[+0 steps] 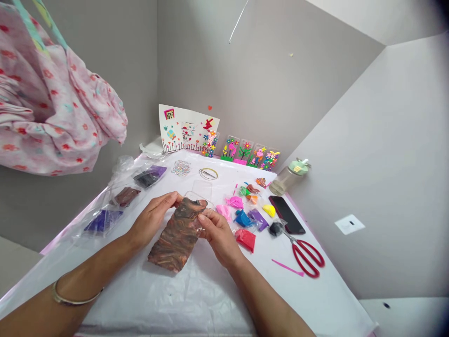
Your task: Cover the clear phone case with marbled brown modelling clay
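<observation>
A clear phone case (209,204) shows at the top behind a sheet of brown, black and orange marbled clay (177,236), which covers most of it and hangs down past my fingers. My right hand (218,234) pinches the right edge, thumb on the clay. On the upper left side, my left hand (154,217) has its fingers together against the edge, fingertips partly hidden behind it. Both hands hold the piece tilted above the white-covered table (168,306).
Bagged clay lumps, among them a red pack (245,240), lie right of my hands, near red-handled scissors (307,257) and a black phone (287,214). Rhinestones (181,168) and decorated cases (244,150) are at the back. A bottle (290,177) stands at the right edge.
</observation>
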Action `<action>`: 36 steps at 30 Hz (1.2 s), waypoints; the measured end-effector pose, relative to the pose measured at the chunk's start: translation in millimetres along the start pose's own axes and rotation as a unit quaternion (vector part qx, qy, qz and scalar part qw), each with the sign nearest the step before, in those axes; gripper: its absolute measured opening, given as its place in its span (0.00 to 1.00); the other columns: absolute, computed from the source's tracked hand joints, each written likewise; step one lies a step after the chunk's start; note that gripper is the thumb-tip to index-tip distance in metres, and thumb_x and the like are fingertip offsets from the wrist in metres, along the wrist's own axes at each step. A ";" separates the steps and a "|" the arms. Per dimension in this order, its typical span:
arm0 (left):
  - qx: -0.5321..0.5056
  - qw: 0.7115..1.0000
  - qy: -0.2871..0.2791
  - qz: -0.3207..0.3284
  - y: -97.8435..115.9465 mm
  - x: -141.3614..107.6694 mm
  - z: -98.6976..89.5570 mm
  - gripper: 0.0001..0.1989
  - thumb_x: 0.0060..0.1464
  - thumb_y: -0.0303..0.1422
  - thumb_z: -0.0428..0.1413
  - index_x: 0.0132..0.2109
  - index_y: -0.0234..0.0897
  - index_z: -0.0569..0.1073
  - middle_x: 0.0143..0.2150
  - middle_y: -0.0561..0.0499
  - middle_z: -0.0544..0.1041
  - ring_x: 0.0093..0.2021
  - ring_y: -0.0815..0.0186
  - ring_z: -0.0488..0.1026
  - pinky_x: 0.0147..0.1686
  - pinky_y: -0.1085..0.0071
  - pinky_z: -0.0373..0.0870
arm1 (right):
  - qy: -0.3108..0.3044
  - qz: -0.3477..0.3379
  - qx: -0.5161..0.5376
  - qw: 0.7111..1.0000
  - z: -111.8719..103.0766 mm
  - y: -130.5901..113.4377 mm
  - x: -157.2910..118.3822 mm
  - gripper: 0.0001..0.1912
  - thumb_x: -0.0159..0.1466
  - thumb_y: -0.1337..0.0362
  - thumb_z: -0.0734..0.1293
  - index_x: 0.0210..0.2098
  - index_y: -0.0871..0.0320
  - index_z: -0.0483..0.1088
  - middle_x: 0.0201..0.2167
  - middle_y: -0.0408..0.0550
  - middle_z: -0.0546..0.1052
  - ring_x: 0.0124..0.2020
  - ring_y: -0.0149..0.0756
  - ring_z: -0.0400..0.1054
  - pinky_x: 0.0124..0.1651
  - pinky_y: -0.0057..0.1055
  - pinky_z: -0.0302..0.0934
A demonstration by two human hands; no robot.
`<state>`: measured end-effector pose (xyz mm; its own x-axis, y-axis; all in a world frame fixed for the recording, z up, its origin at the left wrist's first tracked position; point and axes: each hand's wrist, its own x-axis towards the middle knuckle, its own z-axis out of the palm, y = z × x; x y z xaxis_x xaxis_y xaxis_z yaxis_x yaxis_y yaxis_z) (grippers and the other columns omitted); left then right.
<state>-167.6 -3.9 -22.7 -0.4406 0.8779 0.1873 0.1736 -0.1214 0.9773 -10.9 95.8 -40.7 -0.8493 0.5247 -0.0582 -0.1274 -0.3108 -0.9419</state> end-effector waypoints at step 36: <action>-0.153 0.980 -0.006 -0.123 -14.9 2.7 15.9 0.15 0.54 0.46 0.58 0.32 0.38 0.70 0.27 0.56 0.73 0.28 0.66 0.70 0.29 0.72 0.66 | 0.041 -0.009 0.071 0.997 -3.7 -8.2 4.8 0.20 0.54 0.49 0.74 0.33 0.61 0.73 0.33 0.47 0.74 0.34 0.32 0.68 0.38 0.29 0.63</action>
<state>-157.4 7.5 -38.3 -0.4252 0.9033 -0.0577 -0.2107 -0.0368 0.9769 -12.0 103.7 -34.5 -0.8026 0.5920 -0.0736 -0.2180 -0.4060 -0.8875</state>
